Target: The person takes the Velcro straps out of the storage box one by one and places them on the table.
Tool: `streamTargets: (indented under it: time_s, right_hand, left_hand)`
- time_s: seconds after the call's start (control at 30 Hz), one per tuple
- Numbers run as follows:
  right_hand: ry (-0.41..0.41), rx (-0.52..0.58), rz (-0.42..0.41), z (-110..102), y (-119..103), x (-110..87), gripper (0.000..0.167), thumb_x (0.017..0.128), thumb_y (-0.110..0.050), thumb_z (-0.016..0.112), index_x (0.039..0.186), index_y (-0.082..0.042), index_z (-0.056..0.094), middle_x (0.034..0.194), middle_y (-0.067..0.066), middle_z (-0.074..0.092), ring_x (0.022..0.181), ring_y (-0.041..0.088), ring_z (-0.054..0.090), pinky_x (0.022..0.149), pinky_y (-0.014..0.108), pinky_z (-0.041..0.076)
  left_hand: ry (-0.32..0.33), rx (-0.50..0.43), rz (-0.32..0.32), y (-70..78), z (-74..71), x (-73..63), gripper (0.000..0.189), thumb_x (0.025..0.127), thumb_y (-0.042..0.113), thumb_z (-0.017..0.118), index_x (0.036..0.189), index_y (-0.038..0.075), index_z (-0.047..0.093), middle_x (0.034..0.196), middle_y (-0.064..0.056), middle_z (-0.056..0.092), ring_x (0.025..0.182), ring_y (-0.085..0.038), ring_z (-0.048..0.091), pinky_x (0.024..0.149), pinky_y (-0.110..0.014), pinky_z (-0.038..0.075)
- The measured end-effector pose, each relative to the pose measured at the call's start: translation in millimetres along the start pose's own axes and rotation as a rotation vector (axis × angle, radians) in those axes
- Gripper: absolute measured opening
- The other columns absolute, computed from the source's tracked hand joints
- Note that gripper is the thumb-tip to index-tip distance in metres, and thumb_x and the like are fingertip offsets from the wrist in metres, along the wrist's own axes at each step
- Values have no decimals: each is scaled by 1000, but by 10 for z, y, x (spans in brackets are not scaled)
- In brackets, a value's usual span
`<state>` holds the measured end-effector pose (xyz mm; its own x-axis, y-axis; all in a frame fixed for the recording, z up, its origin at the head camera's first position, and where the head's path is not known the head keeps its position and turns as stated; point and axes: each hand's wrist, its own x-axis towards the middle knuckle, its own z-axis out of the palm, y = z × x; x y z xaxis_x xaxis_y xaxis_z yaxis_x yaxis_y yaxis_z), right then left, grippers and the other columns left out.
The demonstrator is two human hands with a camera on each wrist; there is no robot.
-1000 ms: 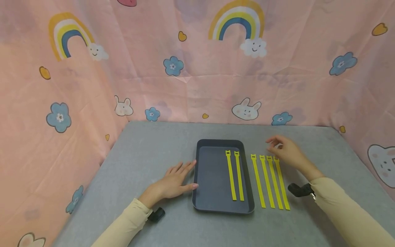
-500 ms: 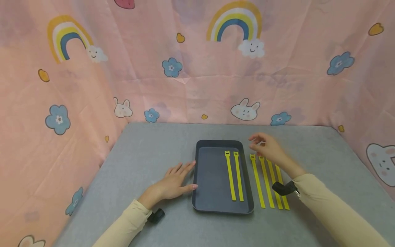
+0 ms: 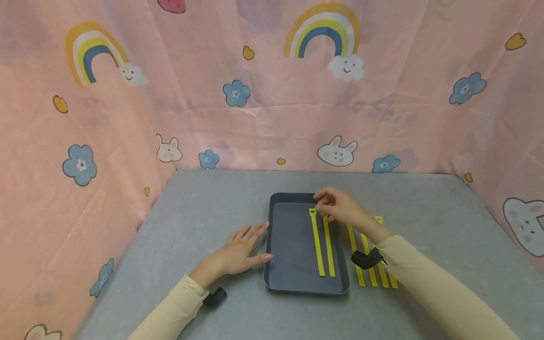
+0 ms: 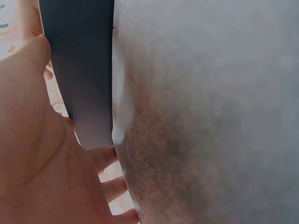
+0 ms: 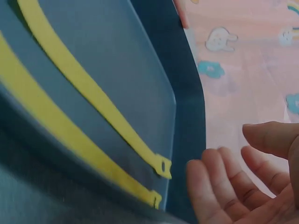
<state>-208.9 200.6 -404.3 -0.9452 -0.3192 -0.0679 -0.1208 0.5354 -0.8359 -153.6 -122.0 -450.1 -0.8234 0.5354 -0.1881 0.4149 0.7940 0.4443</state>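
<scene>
A dark grey rectangular tray [image 3: 293, 245] lies on the table, and inside its right half are two yellow hook-and-loop cable ties [image 3: 318, 245], side by side lengthwise. My left hand [image 3: 233, 255] rests at the tray's left side, fingers spread, fingertips and thumb touching the rim. Over the tray's far right part hovers my right hand [image 3: 344, 210], its fingers loosely bent and nothing between them. It covers the head of the right tie; in the right wrist view both slotted heads [image 5: 162, 165] show, apart from the fingers.
Several more yellow cable ties [image 3: 372, 276] lie in a row on the grey table [image 3: 437, 212] to the right of the tray, partly hidden under my right forearm. A pink patterned cloth [image 3: 272, 123] hangs behind and at both sides.
My right hand has moved left, from above the row of ties on the table to over the tray. The left hand, tray and ties stay put.
</scene>
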Motion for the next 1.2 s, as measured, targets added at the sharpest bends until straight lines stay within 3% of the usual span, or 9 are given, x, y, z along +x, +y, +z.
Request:
streamTargets:
  time_s: [0.47,0.73,1.2]
  right_hand:
    - [-80,-14,31,260,-34,74,34,98,-10,57,129,3,53,103,20,65,87,31,62,72,40,55]
    - [-87,-104,69,370,-61,81,33,96,-11,60,126,1,57,99,15,66,78,23,61,65,29,50]
    - [-80,-151,9,537,-121,164,29,94,-11,63,119,2,61,99,16,68,79,17,62,69,29,50]
  left_hand:
    - [2,-9,0,-13,10,5,85,94,69,45,160,34,5,168,-5,18,156,-37,10,121,-64,11]
    - [6,0,-3,-17,16,10,85,94,69,45,160,34,6,167,-4,19,155,-37,11,121,-63,12]
    - [-3,-4,-10,-15,11,8,84,94,70,44,160,35,4,168,-4,19,156,-36,9,121,-62,11]
